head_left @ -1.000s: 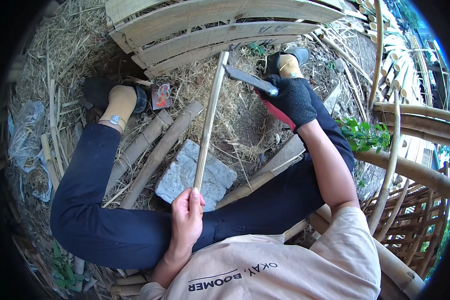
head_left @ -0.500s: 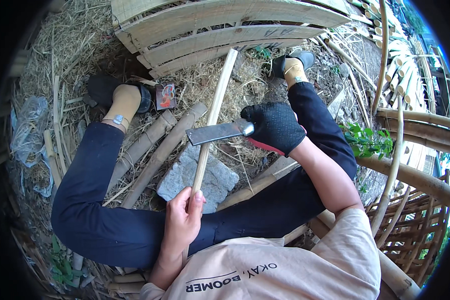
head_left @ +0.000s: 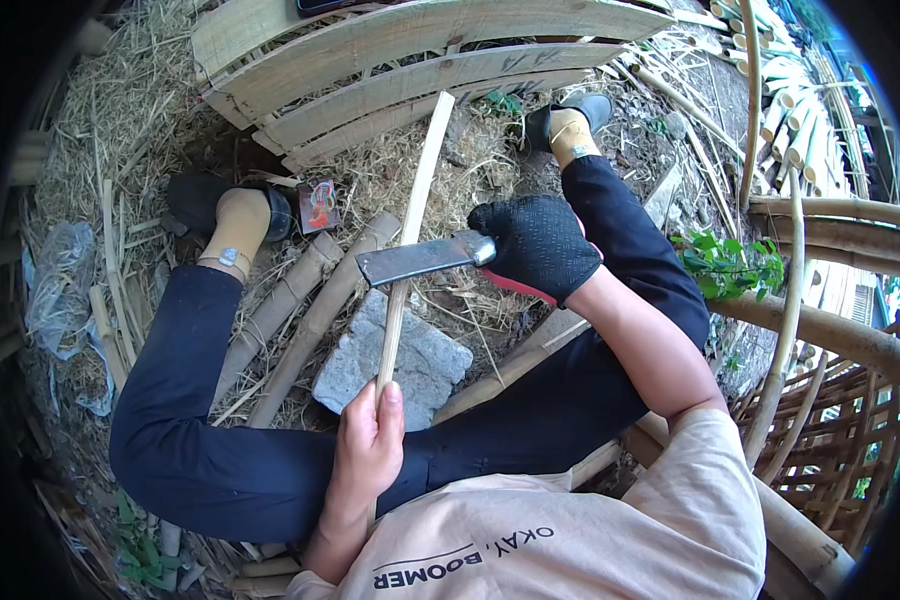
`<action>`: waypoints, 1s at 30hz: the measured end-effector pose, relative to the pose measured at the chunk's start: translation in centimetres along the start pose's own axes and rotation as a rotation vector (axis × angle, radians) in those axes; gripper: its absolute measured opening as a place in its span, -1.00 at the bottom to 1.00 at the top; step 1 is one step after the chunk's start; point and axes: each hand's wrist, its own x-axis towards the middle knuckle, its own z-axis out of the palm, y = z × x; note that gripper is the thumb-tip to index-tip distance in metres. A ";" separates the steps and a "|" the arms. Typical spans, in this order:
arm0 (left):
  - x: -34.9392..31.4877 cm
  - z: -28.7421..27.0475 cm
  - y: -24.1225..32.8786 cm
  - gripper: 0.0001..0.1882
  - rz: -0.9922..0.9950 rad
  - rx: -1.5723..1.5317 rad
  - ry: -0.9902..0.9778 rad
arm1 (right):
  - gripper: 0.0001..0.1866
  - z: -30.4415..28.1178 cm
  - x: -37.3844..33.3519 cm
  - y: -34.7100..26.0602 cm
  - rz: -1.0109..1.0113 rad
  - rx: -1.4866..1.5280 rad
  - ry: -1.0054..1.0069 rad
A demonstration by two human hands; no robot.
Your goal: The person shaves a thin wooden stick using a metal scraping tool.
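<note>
A long, pale bamboo strip (head_left: 422, 185) slants away from my lap, and the bare fingers of my left hand (head_left: 370, 440) are wrapped round its near part. My right hand (head_left: 542, 248), in a black textured glove with a red edge, is closed on a knife whose handle is hidden by the fingers. The knife's broad, square-ended blade (head_left: 415, 262) lies across the strip, roughly halfway along. Below the blade, a rough grey stone block (head_left: 410, 350) rests on the ground between my legs.
A slatted wooden crate (head_left: 370, 80) stands beyond my feet. Bamboo poles (head_left: 315, 315) lie beside the stone. At left is a crumpled clear plastic bag (head_left: 60, 285); at right are a woven bamboo basket (head_left: 835, 450) and stacked bamboo (head_left: 800, 130). Straw covers the ground.
The view has shifted slightly, so the crate and my feet appear further left. Both hands keep their grip, and the blade still crosses the strip at nearly the same place.
</note>
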 end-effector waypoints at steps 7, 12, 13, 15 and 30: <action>-0.2 1.5 1.8 -0.69 0.024 0.421 0.153 | -0.90 1.4 0.6 0.2 0.040 -0.091 -0.052; -0.5 1.7 1.5 -0.70 0.022 0.475 0.159 | -0.87 2.2 1.7 2.3 0.060 -0.072 0.046; -0.5 1.8 1.6 -0.70 0.037 0.484 0.166 | -0.86 2.4 1.7 2.4 0.069 -0.074 0.047; -0.6 2.0 1.6 -0.71 0.034 0.488 0.165 | -0.84 2.5 2.4 3.0 0.150 -0.160 0.024; 0.1 -0.9 -0.1 -0.60 -0.085 0.039 0.113 | -0.77 0.0 1.0 3.5 0.164 0.096 0.184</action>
